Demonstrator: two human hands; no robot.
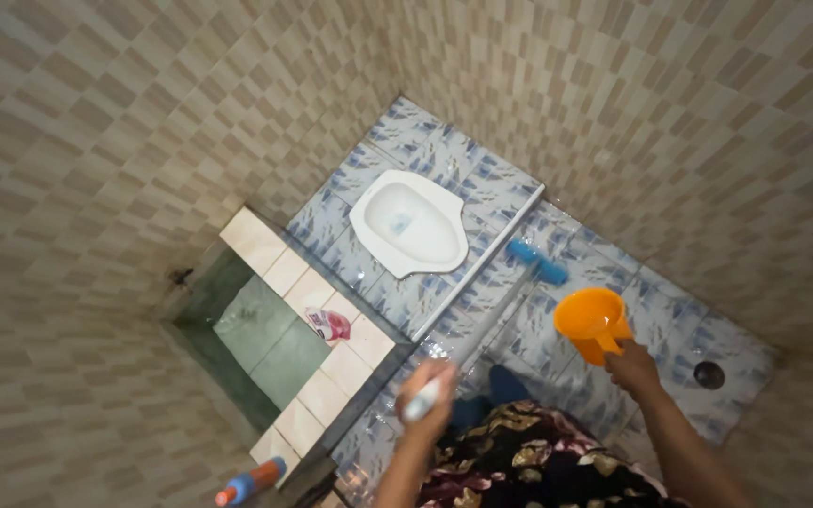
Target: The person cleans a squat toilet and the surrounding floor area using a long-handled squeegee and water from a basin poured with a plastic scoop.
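Two bare hands work over a small tiled washroom seen from above. At the far left, a square water tank (237, 325) holds greenish water behind a rim of pale cream tiles. On that rim lies a crumpled pink and white sachet (328, 325), and at the rim's near end, by the bottom edge of the view, lies a blue bottle with an orange cap (251, 482), on its side.

Just right of the tank, set into a raised step of blue and white patterned floor tiles (444, 155), sits a white ceramic squat toilet pan (409, 224).

Below it, the left hand (428, 397) has its fingers curled shut around the pale handle of a long floor brush with a blue head (536, 261). The handle slants up and to the right from the fist, and the blue head rests on the lower floor, just beside the edge of the step.

Further right, the right hand (632, 365) grips the handle of an orange plastic water scoop (592, 322), fingers closed on it. The scoop's mouth faces up and hangs over the wet floor, near the brush head yet apart from it.

At the far right, a round dark floor drain (709, 374) sits in the tiles, close to the right wrist.
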